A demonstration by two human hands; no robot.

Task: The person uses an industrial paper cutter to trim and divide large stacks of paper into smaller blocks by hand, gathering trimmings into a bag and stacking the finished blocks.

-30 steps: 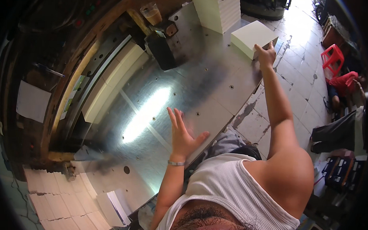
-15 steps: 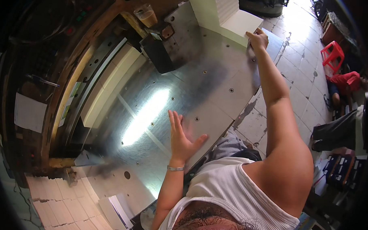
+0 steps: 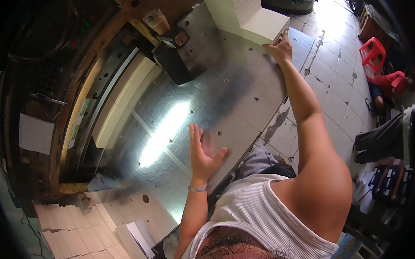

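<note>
The white block (image 3: 267, 23) sits at the tabletop's (image 3: 240, 101) far end, seemingly flush against the tall stack (image 3: 247, 6). The right hand (image 3: 279, 50) is at its near corner, thumb spread from the fingers; from here I can't tell whether they grip or just press. I'd push low and evenly, square to that face, so no layers slip. The left hand (image 3: 203, 159) has its fingers extended, holding nothing, well apart from the black box (image 3: 172, 64).
</note>
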